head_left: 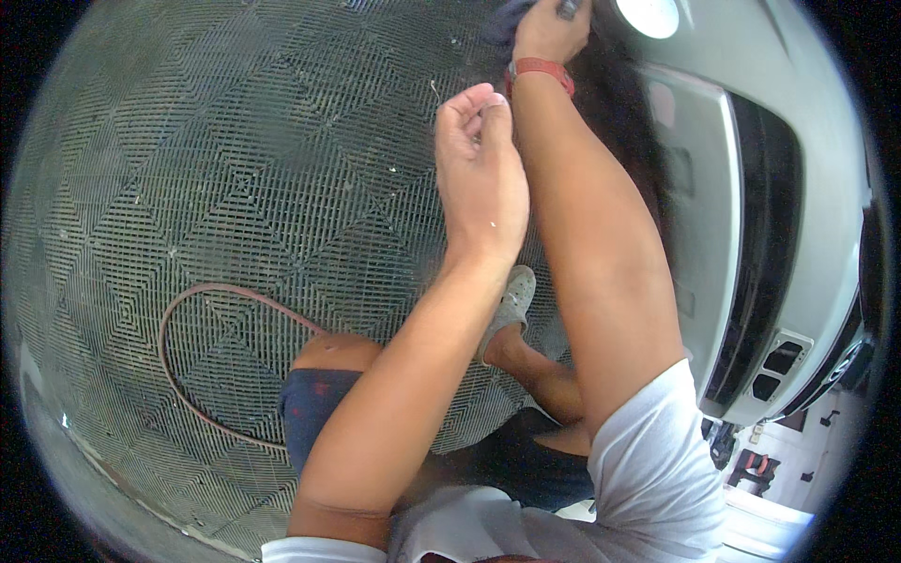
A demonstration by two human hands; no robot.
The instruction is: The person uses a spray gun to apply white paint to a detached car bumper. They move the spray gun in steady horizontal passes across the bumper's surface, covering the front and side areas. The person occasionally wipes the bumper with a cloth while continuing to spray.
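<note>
My left hand (483,183) is in the middle, palm turned partly up, its fingers curled in toward the thumb. Anything inside those fingers is hidden. Farther off, at the top edge, my right hand (554,38) is closed beside the low part of a pale silver-green car (704,169). A dark purplish cloth (507,21) shows at its left side, seemingly in its grip. A small dark grey object (568,8) lies against the fingers, too cut off to name. A red wristband (544,68) circles the right wrist.
The car's bumper, with a long black opening (765,188), fills the right side. A bright white round shape (648,13) is at the top. Dark ribbed mat tiles (244,178) cover the floor. A pinkish hose (167,347) loops at lower left, near my bent knee.
</note>
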